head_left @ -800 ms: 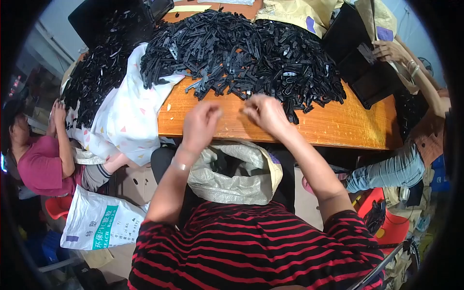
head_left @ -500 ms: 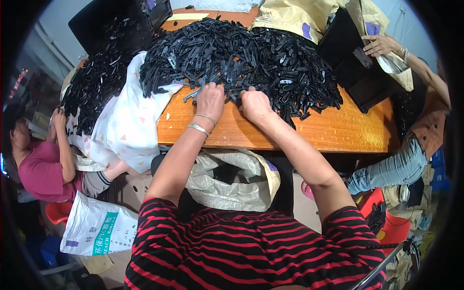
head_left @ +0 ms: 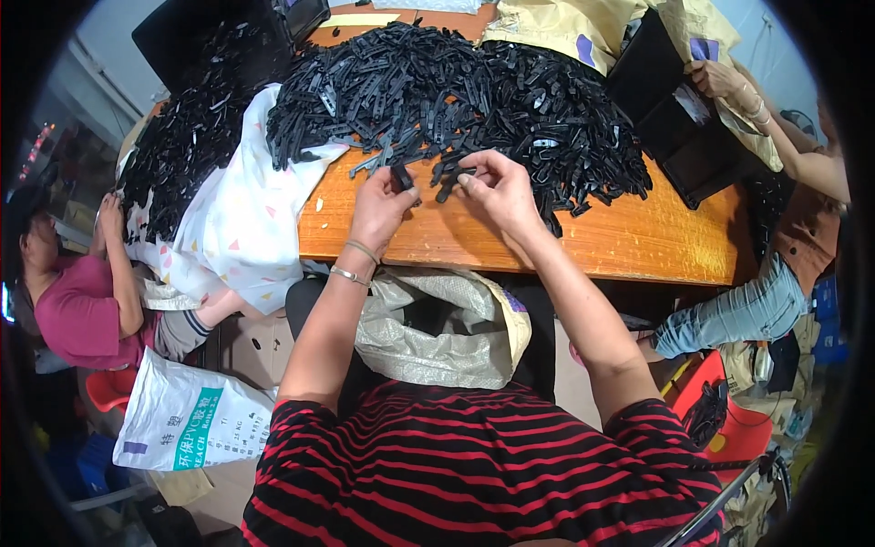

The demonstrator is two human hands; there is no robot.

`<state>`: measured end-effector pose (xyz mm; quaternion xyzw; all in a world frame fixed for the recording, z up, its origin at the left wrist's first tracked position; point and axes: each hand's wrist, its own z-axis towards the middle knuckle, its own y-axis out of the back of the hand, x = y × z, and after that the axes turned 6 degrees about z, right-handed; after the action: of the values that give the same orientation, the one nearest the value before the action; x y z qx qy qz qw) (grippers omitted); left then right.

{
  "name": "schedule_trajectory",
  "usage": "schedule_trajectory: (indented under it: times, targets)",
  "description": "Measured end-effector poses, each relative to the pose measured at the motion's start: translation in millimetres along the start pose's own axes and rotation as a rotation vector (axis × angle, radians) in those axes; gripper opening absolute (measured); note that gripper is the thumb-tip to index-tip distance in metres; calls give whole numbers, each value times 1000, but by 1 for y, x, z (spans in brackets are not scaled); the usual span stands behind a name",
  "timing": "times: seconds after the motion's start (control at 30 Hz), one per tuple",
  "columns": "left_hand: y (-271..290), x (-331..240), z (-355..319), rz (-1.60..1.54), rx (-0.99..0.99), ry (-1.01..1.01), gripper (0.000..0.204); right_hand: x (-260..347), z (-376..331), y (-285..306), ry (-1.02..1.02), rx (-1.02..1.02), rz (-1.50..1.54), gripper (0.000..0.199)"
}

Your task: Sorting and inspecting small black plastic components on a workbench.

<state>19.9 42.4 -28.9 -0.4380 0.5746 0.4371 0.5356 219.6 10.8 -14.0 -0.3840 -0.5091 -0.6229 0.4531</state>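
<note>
A wide heap of small, elongated black plastic parts (head_left: pixel 392 82) covers the far half of the wooden table (head_left: pixel 365 214). At the heap's near edge my left hand (head_left: pixel 381 202) pinches a black plastic part (head_left: pixel 401 177) between thumb and fingers. To its right, my right hand (head_left: pixel 499 190) holds another dark plastic part (head_left: pixel 447 187) between thumb and forefinger. The two hands are a short way apart, just above the table. Below the table edge, an opened woven sack (head_left: pixel 437 342) lies between my forearms, with its mouth facing up.
A white patterned cloth (head_left: pixel 241 205) hangs over the table's left side, beside another black heap (head_left: pixel 173 164). At the left sits a person (head_left: pixel 82 301). A co-worker's hands (head_left: pixel 725 82) grip a paper sack (head_left: pixel 702 27) by a black bin (head_left: pixel 684 137). A white printed sack (head_left: pixel 182 415) stands lower left.
Both hands have drawn back from the heap, each now showing a black part in its fingers. The co-worker's hand at right has moved from the bin's side to the sack.
</note>
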Motion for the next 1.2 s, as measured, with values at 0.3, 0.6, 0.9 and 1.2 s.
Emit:
schedule_trajectory:
  times: [0.3,0.6,0.9,1.2]
  targets:
    - [-14,-13,-27,120,103,-177,29,20,-42,-35,193,-162,-58,24]
    - [-4,-17,-37,-92,198,-67,24,21,-40,-32,64,-91,8,21]
    - [-10,-18,-44,35,135,-151,24,14,-41,-32,144,-82,-62,21]
    - [-16,-27,-56,23,128,-262,29,25,-44,-29,235,-71,-51,23]
